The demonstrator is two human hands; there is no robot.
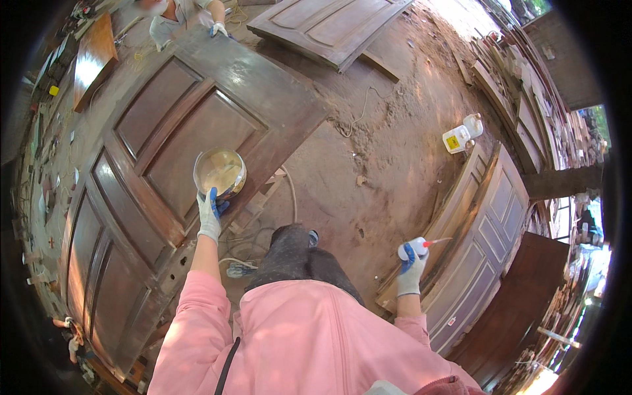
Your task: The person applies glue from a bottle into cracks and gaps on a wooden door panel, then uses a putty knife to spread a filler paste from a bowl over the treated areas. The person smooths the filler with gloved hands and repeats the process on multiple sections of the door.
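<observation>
A round metal bowl (220, 172) with a tan, sawdust-like filling is gripped at its near rim by my left hand (210, 216), in a white and blue work glove. It is over the lower right part of a large brown panelled wooden door (224, 131); whether it touches the door I cannot tell. Out to the right, my gloved right hand (411, 266) is closed around a white squeeze bottle (413, 249) with a red collar and a thin nozzle pointing right. Below that bottle is bare ground beside a leaning grey door (484, 237).
At the door's far edge a person's gloved hand (219, 28) rests. Another panelled door (329, 26) lies beyond. Two white jugs (461, 137) stand on the dirt floor at right, near stacked planks (513, 105). A cable (289, 191) and a power tool (241, 269) lie by my legs.
</observation>
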